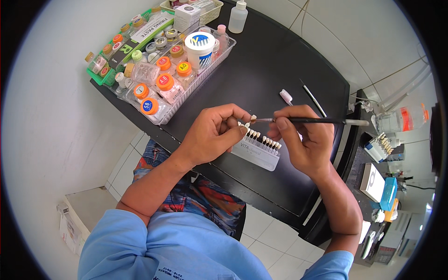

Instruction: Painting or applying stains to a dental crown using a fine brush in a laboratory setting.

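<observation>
Between the thumb and fingers of my left hand (211,134) is a small whitish tooth-shaped piece (253,117), partly hidden by the fingertips. My right hand (303,137) is closed around a thin brush (329,121) with a black handle and a pale end. Its fine tip points left and meets or nearly meets the tooth piece; I cannot tell which. Directly below both hands, a dental shade guide (255,156) with a row of tooth-coloured tabs lies on the black table (266,60).
At the back left, a clear plastic basket (198,86) holds several powder jars with orange lids and a white tub (199,45). A squeeze bottle (238,18) stands behind it. Beyond my right hand lie a toothbrush (286,97) and a slim tool (314,100). A bottle (401,120) is far right.
</observation>
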Action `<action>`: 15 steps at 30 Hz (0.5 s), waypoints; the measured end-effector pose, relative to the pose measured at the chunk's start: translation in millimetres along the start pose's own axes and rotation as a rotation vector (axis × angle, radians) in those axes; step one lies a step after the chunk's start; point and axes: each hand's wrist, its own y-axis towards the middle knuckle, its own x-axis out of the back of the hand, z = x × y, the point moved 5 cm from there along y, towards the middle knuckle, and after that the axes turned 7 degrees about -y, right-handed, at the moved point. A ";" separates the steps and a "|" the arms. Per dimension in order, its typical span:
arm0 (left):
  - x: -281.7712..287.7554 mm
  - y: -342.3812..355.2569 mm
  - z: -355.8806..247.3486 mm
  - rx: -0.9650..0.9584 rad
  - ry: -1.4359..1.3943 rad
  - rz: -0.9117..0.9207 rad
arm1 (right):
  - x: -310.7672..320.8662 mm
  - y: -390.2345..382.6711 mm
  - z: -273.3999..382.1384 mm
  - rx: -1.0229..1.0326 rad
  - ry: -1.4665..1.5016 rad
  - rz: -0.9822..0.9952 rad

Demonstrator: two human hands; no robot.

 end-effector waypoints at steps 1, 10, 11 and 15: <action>0.4 0.5 -0.5 -0.006 0.023 0.007 | -2.0 0.2 -0.8 -0.002 -0.051 0.015; -0.3 0.3 -1.4 -0.010 0.040 0.013 | -1.4 0.6 0.2 -0.053 -0.058 -0.038; -0.5 0.1 -1.8 -0.014 0.048 0.017 | 0.2 -0.1 3.4 -0.036 -0.037 -0.045; -1.6 0.0 -2.4 0.005 0.029 0.003 | -3.0 0.7 2.7 -0.023 -0.046 -0.038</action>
